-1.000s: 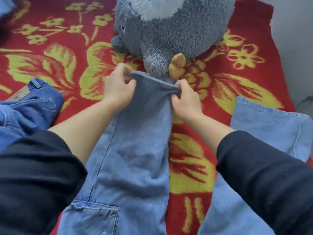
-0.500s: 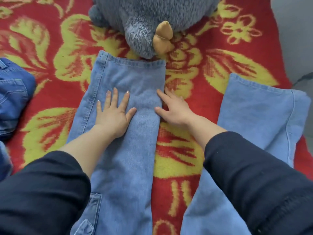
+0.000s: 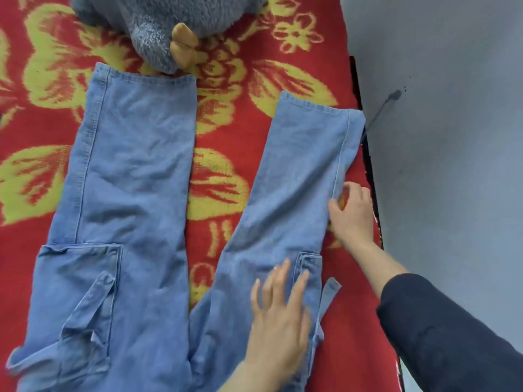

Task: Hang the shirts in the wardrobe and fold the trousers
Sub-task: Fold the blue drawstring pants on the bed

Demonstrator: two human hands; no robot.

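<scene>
since half a second ago both hands have left the trouser leg on the left side of the view and gone to the other leg; back then the left hand was pressed flat on that left-side leg and the right hand lay at its inner edge. the view has swung right too, so the darker folded jeans at the left edge are gone and more of the grey wall shows. the light blue cargo jeans lie spread flat on the red and yellow floral blanket, legs apart in a v, hems pointing away from the person. the hem of the left-side leg sits just beside the foot of the grey plush toy. left hand lies flat on the thigh of the right-side leg, fingers straight and spread, holding nothing, fingertips just beside the cargo pocket seam there. right hand, in a dark sleeve, is at the outer seam of the same leg, further up towards the hem, fingers curled, thumb touching the denim edge; can't tell if it really pinches the fabric. a loose denim strap hangs out on the blanket between the two hands. cargo pocket on the left-side leg lies rumpled, well apart from both hands.
</scene>
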